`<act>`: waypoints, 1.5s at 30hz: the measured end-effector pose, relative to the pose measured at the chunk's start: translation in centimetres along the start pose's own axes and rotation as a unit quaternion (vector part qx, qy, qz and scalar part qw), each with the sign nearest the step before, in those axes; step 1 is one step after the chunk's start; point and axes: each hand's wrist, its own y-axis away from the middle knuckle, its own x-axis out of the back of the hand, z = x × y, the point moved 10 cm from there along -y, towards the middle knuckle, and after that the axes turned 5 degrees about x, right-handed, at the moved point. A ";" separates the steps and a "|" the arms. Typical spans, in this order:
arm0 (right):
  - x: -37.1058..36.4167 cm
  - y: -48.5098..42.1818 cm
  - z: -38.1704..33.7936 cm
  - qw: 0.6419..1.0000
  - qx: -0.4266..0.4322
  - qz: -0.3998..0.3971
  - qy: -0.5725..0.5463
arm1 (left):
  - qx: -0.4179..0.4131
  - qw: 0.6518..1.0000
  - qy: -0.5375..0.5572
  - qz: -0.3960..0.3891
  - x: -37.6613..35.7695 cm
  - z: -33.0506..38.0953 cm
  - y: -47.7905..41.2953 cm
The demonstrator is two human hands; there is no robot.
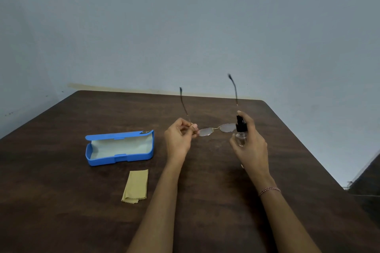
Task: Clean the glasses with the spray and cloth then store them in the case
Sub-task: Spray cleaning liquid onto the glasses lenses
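Note:
Thin-framed glasses [213, 128] hang above the dark wooden table [216, 170], lenses facing me, both temples unfolded and pointing up and away. My left hand [179, 138] pinches the frame at its left hinge. My right hand [250, 139] grips a small clear spray bottle [241, 131] with a black nozzle, held upright just in front of the right lens, a finger on top of the nozzle. The blue case [119, 148] lies open at the left, pale lining showing, nothing inside. A folded tan cloth [136, 186] lies on the table in front of the case.
A grey-blue wall stands behind the table's far edge. The table's right edge runs diagonally toward me, with a dark object [368, 178] beyond it at the right. A beaded bracelet [269, 190] is on my right wrist.

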 end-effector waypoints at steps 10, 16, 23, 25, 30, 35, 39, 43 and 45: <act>-1.0 0.5 -2.5 0.996 0.077 -0.022 0.037 | 0.223 0.939 0.251 -0.072 -2.3 -3.2 0.8; -1.6 0.5 -3.3 0.993 0.092 -0.035 0.060 | 0.266 0.918 0.269 -0.117 -3.5 -3.6 1.6; -1.3 0.5 -2.6 0.994 0.075 -0.014 0.072 | 0.288 0.904 0.274 -0.156 -4.2 -3.6 2.3; -1.1 0.4 -2.2 0.996 0.063 -0.005 0.069 | 0.289 0.903 0.273 -0.164 -4.3 -3.5 2.4; 0.8 -0.1 -0.1 0.997 0.014 0.047 0.052 | 0.291 0.903 0.263 -0.173 -3.9 -3.4 2.3; 1.8 -0.4 1.5 0.997 -0.033 0.068 0.035 | 0.297 0.902 0.251 -0.188 -3.8 -3.2 2.4; 1.7 -0.4 1.9 0.997 -0.041 0.068 0.025 | 0.298 0.903 0.239 -0.195 -3.8 -3.1 2.6; 1.7 -0.3 2.0 0.996 -0.025 0.080 0.015 | 0.295 0.905 0.238 -0.195 -3.7 -3.1 2.6; 1.6 -0.3 2.0 0.996 -0.015 0.092 -0.017 | 0.288 0.907 0.240 -0.189 -3.5 -3.1 2.4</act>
